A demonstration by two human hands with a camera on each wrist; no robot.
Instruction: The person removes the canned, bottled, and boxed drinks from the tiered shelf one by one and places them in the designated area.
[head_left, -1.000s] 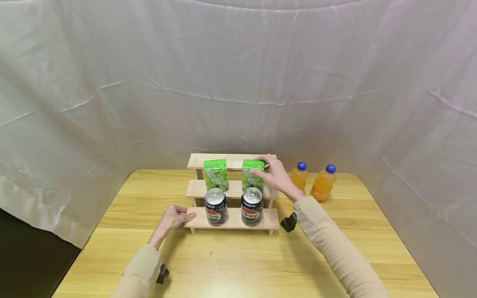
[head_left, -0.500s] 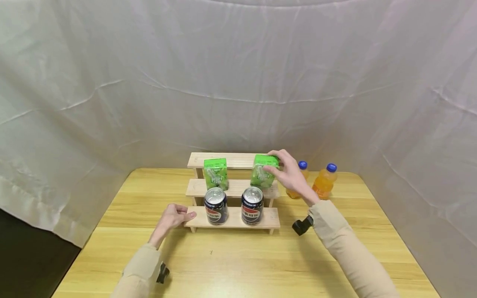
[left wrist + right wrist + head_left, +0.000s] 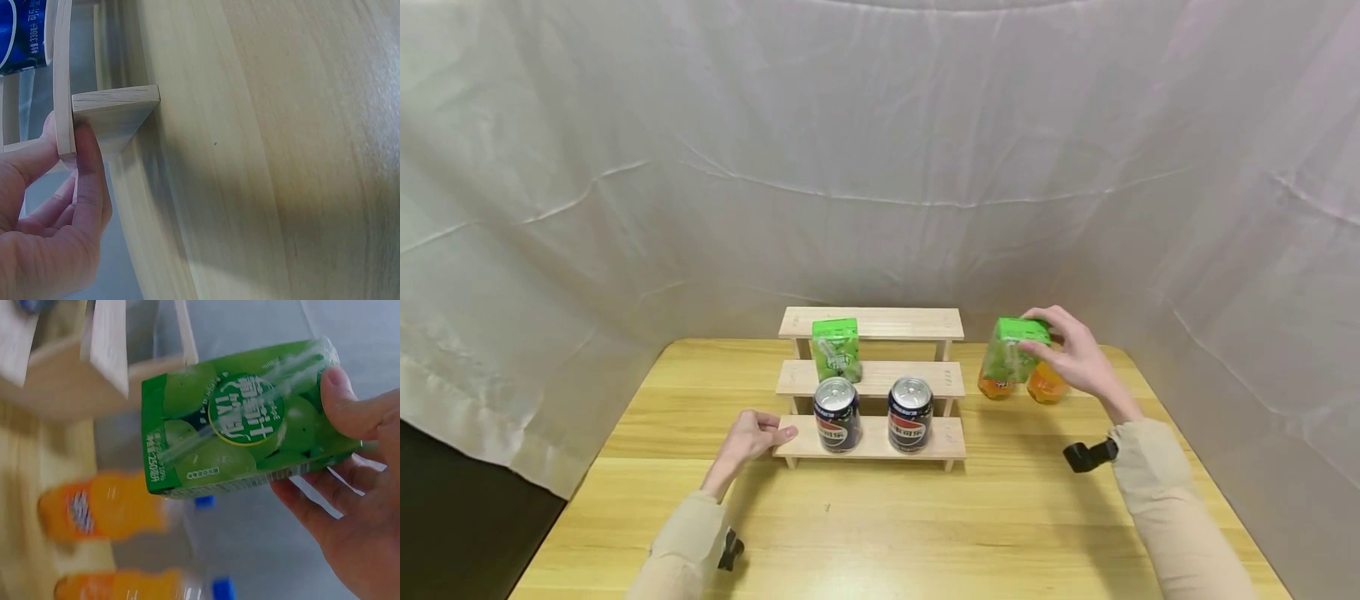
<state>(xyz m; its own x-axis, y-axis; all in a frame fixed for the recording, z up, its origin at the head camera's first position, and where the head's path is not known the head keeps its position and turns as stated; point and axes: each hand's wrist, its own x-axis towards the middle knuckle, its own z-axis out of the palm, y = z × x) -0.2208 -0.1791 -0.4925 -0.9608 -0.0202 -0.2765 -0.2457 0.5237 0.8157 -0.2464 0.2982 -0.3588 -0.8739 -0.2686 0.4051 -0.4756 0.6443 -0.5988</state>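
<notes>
My right hand point(image 3: 1075, 354) grips a green juice carton point(image 3: 1013, 346) near its top, thumb on one face and fingers behind. In the right wrist view the carton point(image 3: 240, 419) is clear of the wooden shelf and overlaps the orange drink bottles point(image 3: 103, 506). My left hand point(image 3: 751, 437) pinches the left end of the lowest tier of the three-tier wooden shelf point(image 3: 872, 446), thumb above and fingers below, as the left wrist view shows. Another green juice carton point(image 3: 837, 350) stands on the middle tier. Two dark blue cola cans point(image 3: 837, 421) stand upright on the lowest tier.
Two orange drink bottles point(image 3: 1047, 385) stand on the wooden table point(image 3: 880, 533) right of the shelf, partly hidden behind the held carton and hand. A grey curtain point(image 3: 880, 167) hangs behind and at both sides of the table.
The right hand has lifted the right-hand juice carton off the middle tier and carried it right, in front of the bottles. The left hand has stayed on the shelf end.
</notes>
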